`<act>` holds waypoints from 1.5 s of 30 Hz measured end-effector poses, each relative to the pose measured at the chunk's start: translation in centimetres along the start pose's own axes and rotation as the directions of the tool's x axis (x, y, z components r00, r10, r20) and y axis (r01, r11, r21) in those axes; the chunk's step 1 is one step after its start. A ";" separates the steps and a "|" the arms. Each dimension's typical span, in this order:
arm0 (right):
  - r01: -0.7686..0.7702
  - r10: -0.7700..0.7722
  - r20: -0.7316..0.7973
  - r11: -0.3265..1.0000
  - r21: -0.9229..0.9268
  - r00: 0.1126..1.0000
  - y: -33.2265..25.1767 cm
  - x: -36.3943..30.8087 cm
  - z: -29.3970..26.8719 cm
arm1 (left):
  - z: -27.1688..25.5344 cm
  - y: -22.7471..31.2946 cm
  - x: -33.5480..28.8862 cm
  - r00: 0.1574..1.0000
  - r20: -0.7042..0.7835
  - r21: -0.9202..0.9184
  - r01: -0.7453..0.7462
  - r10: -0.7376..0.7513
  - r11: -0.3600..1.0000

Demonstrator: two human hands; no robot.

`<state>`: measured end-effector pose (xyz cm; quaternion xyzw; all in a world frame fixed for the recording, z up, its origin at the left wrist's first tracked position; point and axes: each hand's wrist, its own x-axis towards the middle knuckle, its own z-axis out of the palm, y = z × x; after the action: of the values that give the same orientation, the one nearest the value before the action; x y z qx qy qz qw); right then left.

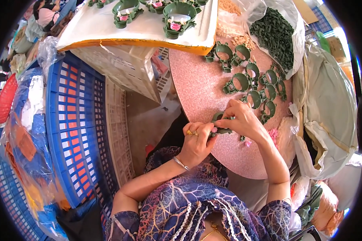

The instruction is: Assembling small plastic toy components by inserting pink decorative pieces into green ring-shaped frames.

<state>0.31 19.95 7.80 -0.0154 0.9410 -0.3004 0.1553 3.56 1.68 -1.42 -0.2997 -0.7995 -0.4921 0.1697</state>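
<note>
Over the near edge of a round pink speckled table (pixel 193 90), both my hands are closed on one dark green plastic ring piece (pixel 225 131). My left hand (pixel 198 140), with a gold ring and a silver bangle, pinches its near side beside a small pink flower. The fingertips of my right hand (pixel 243 118) grip its far right side and partly hide it. Beyond my hands lie several similar green ring pieces (pixel 229 88) with leafy bases. A loose pink flower (pixel 248 143) rests on the table below my right wrist.
Several green rings with pink and white flowers (pixel 173 33) stand on a white board (pixel 96 28) at the far left. Bags of dark green parts (pixel 271 36) and peach parts (pixel 229 26) sit at the back. A blue basket (pixel 74 132) and a white crate (pixel 116 66) stand left.
</note>
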 end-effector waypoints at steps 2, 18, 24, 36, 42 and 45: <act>-0.031 0.032 0.012 0.998 -0.048 0.999 -0.8 0.9 -0.4 | 0.0 -0.1 0.0 1.000 0.001 0.010 -0.006 0.006 1.000; 0.020 -0.101 -0.221 0.939 -0.342 0.970 -1.6 -0.8 1.1 | 0.2 0.0 -0.1 0.998 0.035 0.001 0.045 -0.045 0.999; 0.010 0.033 -0.499 0.996 0.084 0.866 -2.9 -3.7 -1.3 | -0.5 -0.3 -0.6 0.989 0.044 0.009 0.138 -0.138 0.990; 0.137 0.283 -0.793 0.900 0.415 0.540 3.0 -10.8 7.3 | -3.1 -0.3 2.7 0.978 -0.041 0.111 -0.197 0.202 0.974; 0.156 0.032 -0.853 0.979 0.132 0.521 1.3 -11.5 9.0 | -4.9 -1.3 4.9 0.721 0.574 -0.819 0.516 -0.389 -0.251; 0.211 0.029 -0.823 0.961 0.179 0.568 1.1 -11.4 10.5 | -5.6 -2.3 4.9 0.642 0.682 -0.705 0.449 -0.351 -0.550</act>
<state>14.37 16.36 2.26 0.0965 0.8561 -0.4004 -0.3123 -1.81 -2.59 2.35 0.0490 -0.1303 -0.9127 -0.3842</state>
